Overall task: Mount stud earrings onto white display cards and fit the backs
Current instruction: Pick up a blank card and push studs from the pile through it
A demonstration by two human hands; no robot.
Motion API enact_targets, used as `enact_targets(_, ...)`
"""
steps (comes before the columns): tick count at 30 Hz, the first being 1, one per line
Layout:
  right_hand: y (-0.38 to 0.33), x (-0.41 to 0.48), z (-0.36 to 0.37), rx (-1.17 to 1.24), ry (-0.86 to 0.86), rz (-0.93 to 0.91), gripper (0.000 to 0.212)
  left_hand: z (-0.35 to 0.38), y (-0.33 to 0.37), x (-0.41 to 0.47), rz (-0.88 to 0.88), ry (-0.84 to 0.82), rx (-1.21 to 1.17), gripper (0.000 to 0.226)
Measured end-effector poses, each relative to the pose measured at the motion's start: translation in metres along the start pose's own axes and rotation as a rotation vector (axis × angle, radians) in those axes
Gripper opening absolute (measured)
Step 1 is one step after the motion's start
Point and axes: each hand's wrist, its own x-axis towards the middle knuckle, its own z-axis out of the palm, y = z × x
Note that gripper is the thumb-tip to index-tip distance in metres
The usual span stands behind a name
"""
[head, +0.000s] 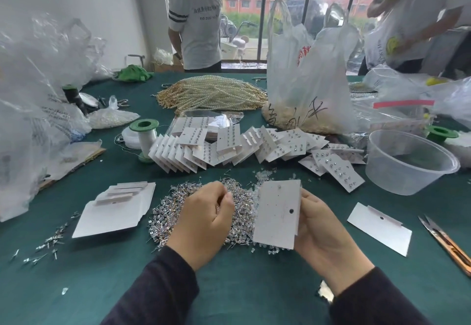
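Note:
My right hand (323, 233) holds a white display card (276, 214) upright by its right edge; the card has a small dark hole near that edge. My left hand (204, 219) is curled over a heap of loose silver stud earrings (242, 207) on the green table, fingertips pinched together; a tiny stud seems to sit between them, hard to tell. Small clear backs (265, 175) lie scattered just beyond the heap. A stack of blank cards (114, 212) lies left of the heap. Filled cards (229, 146) are piled in a row further back.
A single blank card (379, 228) and thread snips (446, 243) lie at the right. A clear plastic tub (407, 161), green spools (144, 131), pearl strands (211, 93) and plastic bags (305, 70) crowd the far table. Two people stand beyond it.

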Motion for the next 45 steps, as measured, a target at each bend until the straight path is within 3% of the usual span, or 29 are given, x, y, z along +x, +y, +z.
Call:
enact_targets(5,0.005,-0.006,0.007,-0.064,-0.060,-0.054,0.027,-0.003,0.014,-0.006,0.165,-0.024,-0.044,0.016)
enact_targets(8,0.008,-0.009,0.010,-0.111,-0.087,-0.099,0.015,-0.003,0.017,-0.007,0.204,-0.049,-0.049,0.014)
enact_targets(12,0.009,-0.010,0.012,-0.119,-0.110,-0.118,0.004,-0.002,0.017,-0.009,0.210,-0.073,-0.036,0.015)
enact_targets(28,0.010,-0.010,0.015,-0.108,-0.130,-0.115,0.003,0.001,0.018,-0.010,0.153,-0.032,-0.071,0.015)
enact_targets(33,0.010,-0.010,0.015,-0.018,-0.099,-0.075,0.003,0.001,0.018,-0.011,0.219,-0.066,0.121,0.031)
enact_targets(36,0.012,-0.010,0.016,0.065,-0.104,-0.047,0.009,-0.001,0.019,-0.012,0.240,-0.020,0.188,0.028)
enact_targets(39,0.013,-0.010,0.017,0.153,-0.135,-0.007,0.021,-0.002,0.021,-0.014,0.242,0.011,0.181,0.026)
enact_targets(43,0.012,-0.008,0.015,0.252,-0.086,0.028,0.024,-0.002,0.025,-0.016,0.219,-0.122,0.105,0.050)
enact_targets(45,0.012,-0.008,0.015,0.225,-0.079,-0.003,0.025,-0.002,0.025,-0.016,0.230,-0.140,0.101,0.052)
